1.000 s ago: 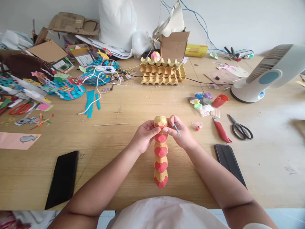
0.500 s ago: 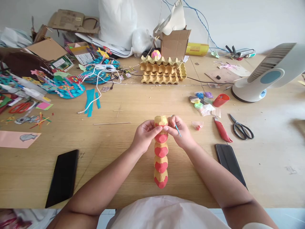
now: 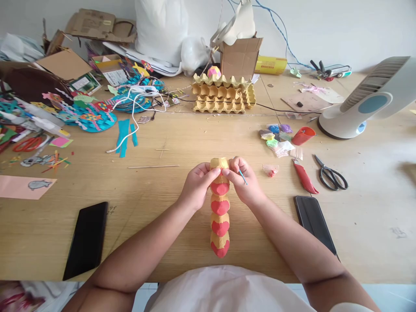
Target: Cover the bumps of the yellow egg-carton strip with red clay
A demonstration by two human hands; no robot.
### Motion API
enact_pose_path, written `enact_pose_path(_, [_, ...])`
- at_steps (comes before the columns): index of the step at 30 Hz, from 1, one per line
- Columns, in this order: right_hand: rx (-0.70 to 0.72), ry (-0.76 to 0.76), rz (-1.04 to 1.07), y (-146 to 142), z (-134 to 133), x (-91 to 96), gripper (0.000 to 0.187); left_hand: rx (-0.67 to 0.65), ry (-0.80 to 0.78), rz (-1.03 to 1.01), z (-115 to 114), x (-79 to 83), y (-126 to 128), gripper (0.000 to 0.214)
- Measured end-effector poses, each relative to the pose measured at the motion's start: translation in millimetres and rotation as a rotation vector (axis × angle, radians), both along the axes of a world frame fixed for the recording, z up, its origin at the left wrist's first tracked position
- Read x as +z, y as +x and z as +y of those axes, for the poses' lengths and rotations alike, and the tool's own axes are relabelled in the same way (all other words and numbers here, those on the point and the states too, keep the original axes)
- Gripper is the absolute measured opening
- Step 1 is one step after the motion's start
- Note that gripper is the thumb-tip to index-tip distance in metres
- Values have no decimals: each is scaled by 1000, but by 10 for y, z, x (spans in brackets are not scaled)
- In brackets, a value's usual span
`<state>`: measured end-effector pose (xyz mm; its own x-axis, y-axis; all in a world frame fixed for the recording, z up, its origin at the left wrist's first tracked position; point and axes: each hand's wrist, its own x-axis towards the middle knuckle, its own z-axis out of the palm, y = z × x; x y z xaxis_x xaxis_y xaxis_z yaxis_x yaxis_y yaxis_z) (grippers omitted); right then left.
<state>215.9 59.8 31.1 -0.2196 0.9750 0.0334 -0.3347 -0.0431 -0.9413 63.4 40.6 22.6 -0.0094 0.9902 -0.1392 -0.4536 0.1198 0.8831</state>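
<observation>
A strip of egg carton cups, tan with red patches on the cups, lies lengthwise in front of me. My left hand grips its far end from the left, thumb pressed on the top cup. From the right, my right hand pinches the same cup, its thumb on the red patch there. A thin blue stick is tucked in the curled fingers of that right hand and points down toward me. The two thumbs partly cover the red on the far cup.
Scissors, a red-handled cutter and a phone lie to the right, below a red cup and clay packets. A black tablet lies left. Egg cartons and a white fan stand farther back.
Both thumbs have shifted slightly on the far cup, the right one now lying flatter over the red. The strip and the blue stick stay practically in place.
</observation>
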Motion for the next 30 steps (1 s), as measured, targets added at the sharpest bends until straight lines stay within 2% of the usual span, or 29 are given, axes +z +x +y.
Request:
enact_pose_path(6, [-15,-31,57,-33,-15,2,61,-25,-29,-36,-6,22,-19,44])
enact_pose_path(15, [51,-29,19,52,34,-6,63,-217,-39,-162,48,-1,-101,44])
enact_pose_path(21, [46,-65,-27,41,2,93,63,-219,-23,-142,58,-1,-93,42])
enact_pose_path(30, [-25,-85,43,-27,-45,109,62,-205,-48,-165,37,6,-69,42])
